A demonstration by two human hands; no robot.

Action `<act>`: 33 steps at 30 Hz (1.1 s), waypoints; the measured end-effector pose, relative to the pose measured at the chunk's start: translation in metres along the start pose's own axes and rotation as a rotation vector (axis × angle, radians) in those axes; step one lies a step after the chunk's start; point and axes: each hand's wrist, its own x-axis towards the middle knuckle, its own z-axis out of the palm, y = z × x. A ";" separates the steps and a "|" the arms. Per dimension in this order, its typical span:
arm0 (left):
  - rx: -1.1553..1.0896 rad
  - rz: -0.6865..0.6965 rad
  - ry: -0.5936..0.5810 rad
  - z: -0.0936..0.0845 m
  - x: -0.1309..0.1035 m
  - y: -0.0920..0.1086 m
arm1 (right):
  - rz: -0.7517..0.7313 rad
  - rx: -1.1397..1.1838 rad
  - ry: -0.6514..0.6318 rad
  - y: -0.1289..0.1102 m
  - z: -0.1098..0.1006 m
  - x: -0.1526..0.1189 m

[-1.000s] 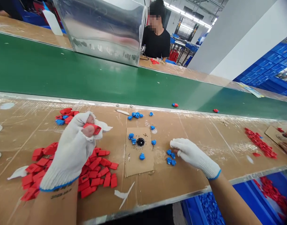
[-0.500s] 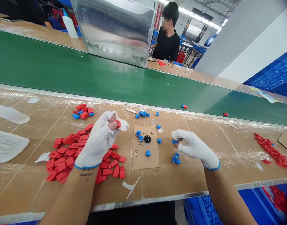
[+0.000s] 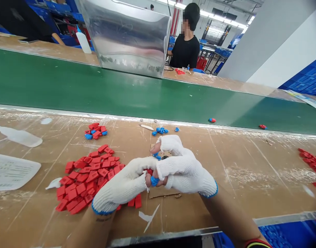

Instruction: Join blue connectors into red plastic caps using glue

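Observation:
My left hand (image 3: 124, 181), in a white glove with bare fingertips, pinches a red piece (image 3: 149, 171). Against it, the fingertips of my right hand (image 3: 185, 168) grip a small blue piece (image 3: 154, 181). Both hands meet above the cardboard sheet (image 3: 164, 197), hiding most of it and the dark round spot on it. A large pile of red pieces (image 3: 82, 177) lies left of my left hand. Several blue pieces (image 3: 160, 131) sit behind my hands. Farther left is a small heap of red and blue pieces (image 3: 96, 131).
A green belt (image 3: 122, 96) crosses behind the table, carrying a red and blue piece (image 3: 212, 120). Beyond stand a metal panel (image 3: 129, 41), a white bottle (image 3: 83, 41) and a person in black (image 3: 186, 50). More red pieces (image 3: 311, 160) lie at far right; blue bins (image 3: 282, 234) below.
My hands, apart before, have come together at the middle, bringing the red and blue pieces against each other. The view has shifted slightly, and the belt pieces appear farther right.

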 end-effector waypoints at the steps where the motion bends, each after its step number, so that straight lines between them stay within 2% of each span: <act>1: -0.013 -0.012 0.020 0.000 -0.001 0.000 | -0.006 -0.012 0.004 0.000 -0.002 -0.001; 5: -0.089 -0.059 0.067 0.001 -0.003 -0.001 | -0.100 -0.111 -0.039 -0.002 -0.009 0.003; 9: 0.009 -0.029 0.123 -0.001 -0.002 -0.005 | -0.139 -0.177 -0.065 -0.006 -0.012 0.010; 13: 0.079 0.029 0.268 -0.005 -0.001 -0.002 | -0.061 -0.115 -0.287 -0.007 -0.017 0.012; 16: 0.085 -0.071 0.197 -0.006 -0.001 0.005 | -0.049 -0.042 -0.393 -0.003 -0.017 0.009; 19: 0.068 -0.173 0.093 -0.005 0.000 0.012 | -0.137 0.012 -0.387 0.002 -0.013 0.005; 22: 0.010 -0.212 0.096 -0.003 0.002 0.011 | -0.171 0.050 -0.398 0.002 -0.016 0.004; 24: -0.079 -0.160 0.165 -0.002 0.005 0.007 | -0.109 0.066 -0.339 -0.001 -0.029 0.004; 26: -0.194 -0.057 0.320 -0.004 0.009 0.002 | -0.019 0.066 -0.211 -0.001 -0.048 0.003; 28: -0.320 0.014 0.485 -0.008 0.013 0.000 | 0.061 0.022 -0.173 0.003 -0.067 0.001; 30: -0.435 0.040 0.611 -0.014 0.018 -0.001 | 0.111 -0.041 -0.264 0.013 -0.079 -0.002; 33: -0.506 0.046 0.688 -0.024 0.023 -0.005 | 0.174 -0.078 -0.475 0.030 -0.081 -0.005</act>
